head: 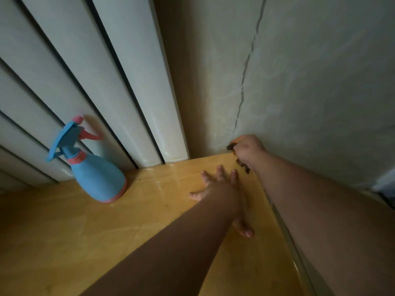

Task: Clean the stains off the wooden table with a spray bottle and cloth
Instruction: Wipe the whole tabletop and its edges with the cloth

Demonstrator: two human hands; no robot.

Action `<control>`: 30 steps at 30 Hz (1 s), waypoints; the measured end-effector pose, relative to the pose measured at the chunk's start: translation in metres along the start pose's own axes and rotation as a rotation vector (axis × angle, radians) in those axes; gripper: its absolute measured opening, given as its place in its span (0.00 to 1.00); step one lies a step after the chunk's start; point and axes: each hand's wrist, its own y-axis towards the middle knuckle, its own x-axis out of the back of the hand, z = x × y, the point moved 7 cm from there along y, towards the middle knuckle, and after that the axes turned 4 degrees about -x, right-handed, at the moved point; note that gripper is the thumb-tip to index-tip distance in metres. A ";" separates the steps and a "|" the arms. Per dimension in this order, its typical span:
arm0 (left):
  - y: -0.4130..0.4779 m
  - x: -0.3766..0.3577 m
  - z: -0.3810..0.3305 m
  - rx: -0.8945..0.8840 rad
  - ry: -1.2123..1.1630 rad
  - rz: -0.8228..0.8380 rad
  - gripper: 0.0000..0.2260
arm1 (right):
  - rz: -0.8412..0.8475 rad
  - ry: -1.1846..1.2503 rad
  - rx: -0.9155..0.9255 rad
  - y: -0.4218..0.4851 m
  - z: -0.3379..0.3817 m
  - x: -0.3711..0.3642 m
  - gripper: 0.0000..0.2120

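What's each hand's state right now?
Left hand: open, fingers spread flat on the wooden table.
Right hand: closed, gripping the cloth.

I find no writing, label, brand or number that I can read on the spray bottle [97,178], the wooden table [64,231] or the wall [320,82].
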 end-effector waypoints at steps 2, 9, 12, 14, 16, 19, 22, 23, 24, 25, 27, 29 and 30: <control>-0.003 0.000 0.000 -0.002 0.010 0.005 0.66 | -0.020 0.098 -0.039 0.003 -0.002 0.000 0.15; -0.016 0.005 -0.003 -0.024 0.028 -0.007 0.64 | -0.273 0.756 -0.141 -0.001 -0.036 0.023 0.09; -0.017 0.004 -0.002 -0.040 0.029 -0.016 0.64 | -0.299 0.830 -0.096 -0.005 -0.031 0.039 0.12; -0.018 0.005 -0.002 -0.045 0.028 -0.025 0.64 | -0.178 0.797 -0.107 -0.008 -0.025 0.040 0.13; -0.018 0.004 -0.002 -0.045 0.025 -0.026 0.64 | 0.049 0.544 0.022 -0.013 -0.014 0.024 0.09; -0.016 0.004 -0.003 -0.039 0.031 -0.019 0.64 | 0.227 -0.006 0.298 -0.020 -0.005 -0.005 0.15; -0.016 0.004 -0.003 -0.027 0.028 -0.010 0.64 | 0.187 -0.030 0.220 -0.010 -0.007 -0.007 0.16; -0.016 0.004 -0.004 -0.027 0.025 -0.007 0.64 | 0.155 0.010 0.181 -0.005 -0.008 -0.007 0.14; -0.016 0.004 -0.004 -0.025 0.022 -0.005 0.64 | 0.115 0.050 0.154 -0.002 -0.008 -0.006 0.13; -0.016 0.004 -0.004 -0.025 0.022 -0.004 0.64 | 0.068 0.097 0.133 0.001 -0.008 -0.005 0.12; -0.017 0.004 -0.003 -0.027 0.020 0.000 0.64 | -0.052 0.237 0.068 0.006 -0.014 0.001 0.10; -0.015 0.004 -0.003 -0.030 0.020 -0.003 0.64 | -0.209 0.416 -0.017 0.008 -0.024 0.016 0.10; -0.015 0.004 -0.002 -0.030 0.025 -0.005 0.64 | -0.280 0.512 -0.040 0.007 -0.028 0.024 0.10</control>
